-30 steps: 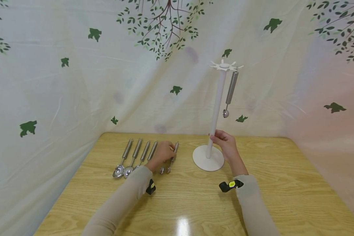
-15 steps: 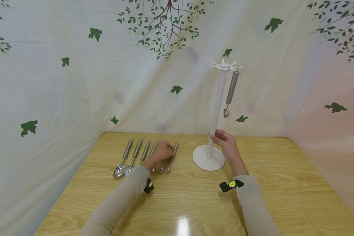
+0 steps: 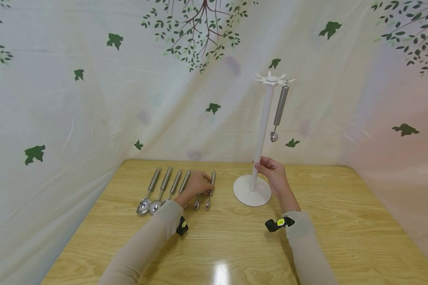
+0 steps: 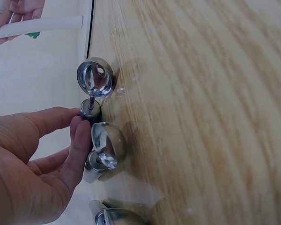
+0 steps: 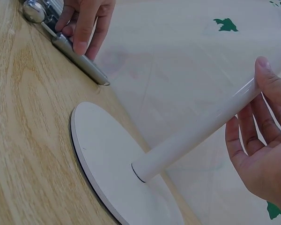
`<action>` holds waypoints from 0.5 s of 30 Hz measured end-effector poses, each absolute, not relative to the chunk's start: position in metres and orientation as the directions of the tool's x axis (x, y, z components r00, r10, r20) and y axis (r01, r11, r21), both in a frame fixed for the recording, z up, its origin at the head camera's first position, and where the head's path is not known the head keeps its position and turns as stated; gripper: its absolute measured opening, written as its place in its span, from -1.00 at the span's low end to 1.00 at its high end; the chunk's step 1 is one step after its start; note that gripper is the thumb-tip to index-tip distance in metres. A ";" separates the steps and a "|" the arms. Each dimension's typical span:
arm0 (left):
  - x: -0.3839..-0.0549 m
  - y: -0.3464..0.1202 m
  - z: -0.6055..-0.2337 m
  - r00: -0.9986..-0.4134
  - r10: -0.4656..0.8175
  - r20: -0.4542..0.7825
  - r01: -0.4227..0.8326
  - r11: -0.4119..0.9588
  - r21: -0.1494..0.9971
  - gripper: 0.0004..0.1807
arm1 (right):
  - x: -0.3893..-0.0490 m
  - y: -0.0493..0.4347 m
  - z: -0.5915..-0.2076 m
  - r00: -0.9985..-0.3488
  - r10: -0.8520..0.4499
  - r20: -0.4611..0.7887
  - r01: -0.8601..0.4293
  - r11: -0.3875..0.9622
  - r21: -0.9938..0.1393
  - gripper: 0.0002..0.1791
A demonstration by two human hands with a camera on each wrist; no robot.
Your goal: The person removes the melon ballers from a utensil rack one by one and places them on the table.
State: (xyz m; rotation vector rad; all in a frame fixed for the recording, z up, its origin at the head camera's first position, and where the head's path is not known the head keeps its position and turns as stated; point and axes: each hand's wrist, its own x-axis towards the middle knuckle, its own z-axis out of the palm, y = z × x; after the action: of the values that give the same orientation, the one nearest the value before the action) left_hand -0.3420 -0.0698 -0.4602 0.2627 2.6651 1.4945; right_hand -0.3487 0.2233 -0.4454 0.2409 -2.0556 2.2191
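Observation:
At the right end of a row of metal scoops, my left hand (image 3: pixel 197 185) pinches the handle of a small round-bowled scoop (image 3: pixel 208 206) between thumb and fingers. In the left wrist view the bowl of this scoop (image 4: pixel 94 78) faces the camera, with a second scoop (image 4: pixel 108 146) right beside the fingertips. My right hand (image 3: pixel 275 176) grips the lower pole of a white hanging stand (image 3: pixel 263 130), thumb on the near side. From one of the stand's top hooks hangs another small scoop (image 3: pixel 280 107), bowl downward.
Several larger scoops (image 3: pixel 152 183) lie side by side to the left, partly hidden by the left forearm. The stand's round base (image 3: pixel 243 194) rests on the wooden table (image 3: pixel 235 241). A pale curtain (image 3: pixel 171 118) with leaf prints hangs behind the table's far edge.
The left hand drew slightly left, then came back right. The end scoop's bowl has swung a little to the right. The right hand and the stand have stayed in place.

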 end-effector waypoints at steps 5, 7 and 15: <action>-0.342 -0.070 -0.461 -0.984 0.179 0.017 0.106 0.496 0.862 -0.61 | -0.349 0.223 -0.444 -0.983 -0.031 0.181 -0.178 -0.075 -0.981 -0.55; -0.342 -0.071 -0.461 -0.984 0.177 0.005 0.093 0.490 0.867 -0.58 | -0.349 0.223 -0.444 -0.983 -0.034 0.183 -0.180 -0.073 -0.981 -0.56; -0.342 -0.074 -0.458 -0.983 0.182 -0.018 0.073 0.481 0.874 -0.54 | -0.349 0.223 -0.445 -0.982 -0.037 0.186 -0.183 -0.061 -0.981 -0.64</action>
State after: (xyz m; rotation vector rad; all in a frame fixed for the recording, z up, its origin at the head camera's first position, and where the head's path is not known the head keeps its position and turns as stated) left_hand -0.3419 -0.0740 -0.4575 0.2257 2.6086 1.5314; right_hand -0.3489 0.2225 -0.4454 0.2450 -2.0801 2.2036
